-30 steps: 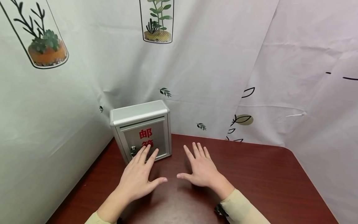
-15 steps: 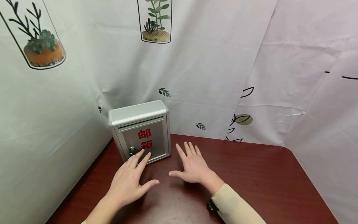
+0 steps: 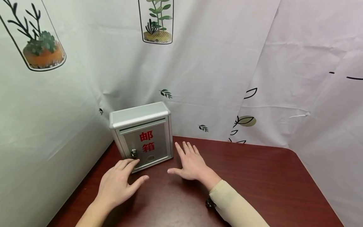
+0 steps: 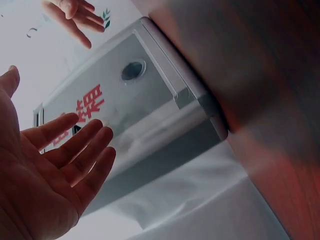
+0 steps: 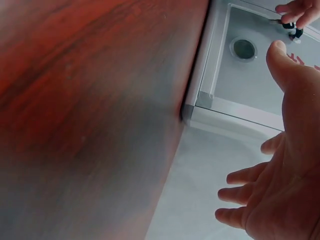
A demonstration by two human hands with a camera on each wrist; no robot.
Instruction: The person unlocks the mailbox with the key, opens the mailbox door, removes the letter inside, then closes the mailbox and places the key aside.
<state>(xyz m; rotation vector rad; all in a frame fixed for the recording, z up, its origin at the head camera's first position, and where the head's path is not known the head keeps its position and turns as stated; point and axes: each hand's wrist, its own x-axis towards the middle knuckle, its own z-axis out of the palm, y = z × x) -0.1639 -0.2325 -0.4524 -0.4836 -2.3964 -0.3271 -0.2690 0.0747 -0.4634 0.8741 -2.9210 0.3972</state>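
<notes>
A silver metal mailbox (image 3: 144, 113) with red characters on its door stands upright on the table. At the door's left side is a lock (image 3: 133, 153), and black-headed keys (image 5: 296, 34) hang there in the right wrist view. My left hand (image 3: 117, 183) is in front of the box's lower left corner, just below the lock, fingers slightly bent and holding nothing. Whether its fingertips touch the keys I cannot tell. My right hand (image 3: 193, 164) is to the right of the box, fingers spread and thumb out, with nothing in it. A round window (image 4: 133, 71) shows low on the door.
The dark red wooden table (image 3: 255, 176) extends right of the box. White cloth (image 3: 204, 78) printed with plants hangs behind and at both sides, close to the box's back and left. A dark band (image 3: 210, 203) is on the right wrist.
My left hand has moved left and down, off the door's front, uncovering the lower door; its fingers have bent a little. My right hand has shifted left toward the mailbox. The box stays put.
</notes>
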